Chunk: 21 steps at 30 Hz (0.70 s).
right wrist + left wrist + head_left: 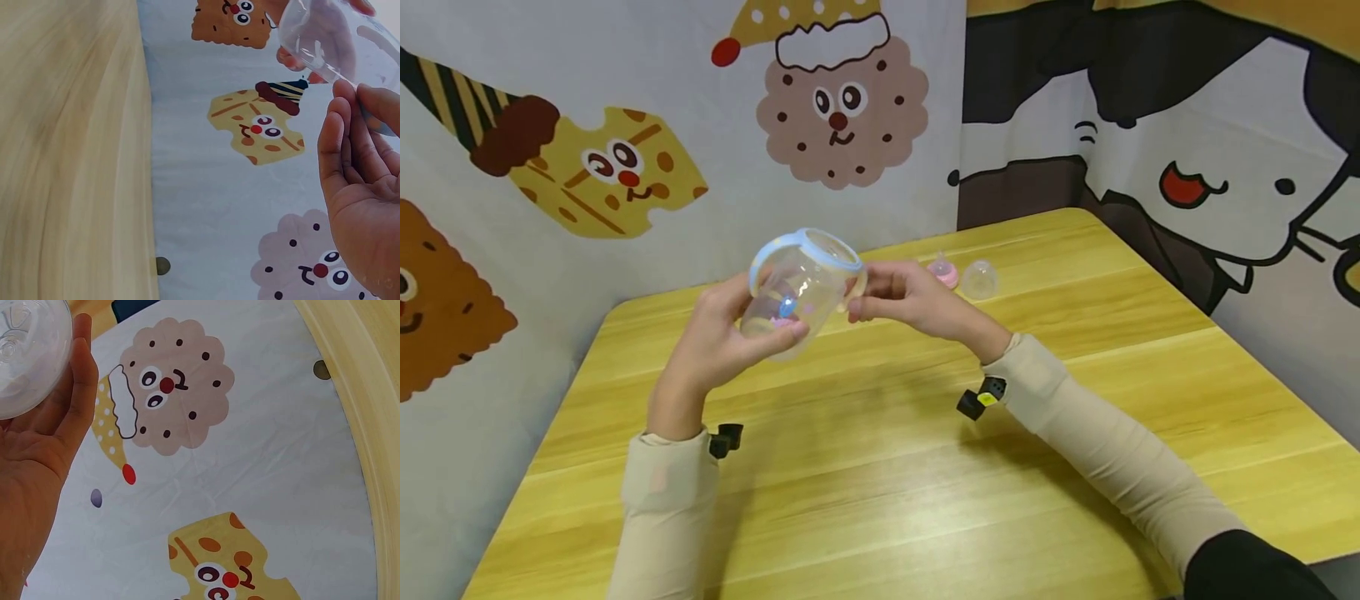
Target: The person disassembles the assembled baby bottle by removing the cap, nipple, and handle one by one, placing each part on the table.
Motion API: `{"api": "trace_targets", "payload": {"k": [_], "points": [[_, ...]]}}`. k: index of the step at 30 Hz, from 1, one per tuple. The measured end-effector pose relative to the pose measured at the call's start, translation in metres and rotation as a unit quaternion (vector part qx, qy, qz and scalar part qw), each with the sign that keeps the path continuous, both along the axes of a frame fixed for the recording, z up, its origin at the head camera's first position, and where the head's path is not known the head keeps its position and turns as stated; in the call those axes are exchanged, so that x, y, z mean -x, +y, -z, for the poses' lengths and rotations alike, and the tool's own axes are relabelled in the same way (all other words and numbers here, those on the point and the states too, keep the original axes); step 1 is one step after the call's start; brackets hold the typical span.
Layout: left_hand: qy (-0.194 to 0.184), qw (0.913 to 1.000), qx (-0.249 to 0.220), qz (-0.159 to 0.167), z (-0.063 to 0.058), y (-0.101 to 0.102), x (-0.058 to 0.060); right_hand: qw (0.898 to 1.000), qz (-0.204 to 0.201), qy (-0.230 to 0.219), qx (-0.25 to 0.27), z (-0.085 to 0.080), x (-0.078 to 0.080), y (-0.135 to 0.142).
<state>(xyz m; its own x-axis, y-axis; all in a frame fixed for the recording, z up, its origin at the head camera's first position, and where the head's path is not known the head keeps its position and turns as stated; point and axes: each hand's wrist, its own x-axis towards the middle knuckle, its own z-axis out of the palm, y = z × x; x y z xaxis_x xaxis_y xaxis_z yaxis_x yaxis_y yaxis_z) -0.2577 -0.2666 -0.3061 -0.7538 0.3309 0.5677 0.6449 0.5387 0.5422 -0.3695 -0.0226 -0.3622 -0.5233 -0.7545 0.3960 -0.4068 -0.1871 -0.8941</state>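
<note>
A clear baby bottle [808, 292] with a light blue handle ring [772, 245] about its open mouth is held tilted above the table. My left hand [715, 346] grips its body, thumb across the near side. On the other side, my right hand [910, 298] pinches the lower end of the right handle between thumb and fingers. In the left wrist view, the round base of the bottle [31, 356] shows against the left hand [37, 453]. The right wrist view has the right hand [365, 175] with fingertips at the bottle [322, 37].
Behind the right hand, a pink-ringed bottle nipple [943, 272] and a clear domed cap [980, 281] stand on the wooden table [865, 467]. A cloth with cartoon prints [700, 50] hangs along the table's back and left edges.
</note>
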Motion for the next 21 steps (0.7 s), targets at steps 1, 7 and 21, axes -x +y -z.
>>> {"api": "trace_targets", "payload": {"k": [1, 7, 21], "points": [[-0.001, 1.0000, 0.000, 0.000, 0.000, 0.000, 0.000, 1.000, 0.004, 0.000, 0.000, -0.001, 0.000, 0.001], [0.004, 1.0000, 0.007, -0.004, 0.000, 0.001, 0.000, 1.000, 0.024, -0.002, -0.004, -0.006, 0.002, 0.008], [0.009, 0.9997, 0.020, 0.002, -0.001, 0.001, 0.001, 0.998, 0.056, -0.002, 0.025, -0.011, 0.010, 0.019]]}}
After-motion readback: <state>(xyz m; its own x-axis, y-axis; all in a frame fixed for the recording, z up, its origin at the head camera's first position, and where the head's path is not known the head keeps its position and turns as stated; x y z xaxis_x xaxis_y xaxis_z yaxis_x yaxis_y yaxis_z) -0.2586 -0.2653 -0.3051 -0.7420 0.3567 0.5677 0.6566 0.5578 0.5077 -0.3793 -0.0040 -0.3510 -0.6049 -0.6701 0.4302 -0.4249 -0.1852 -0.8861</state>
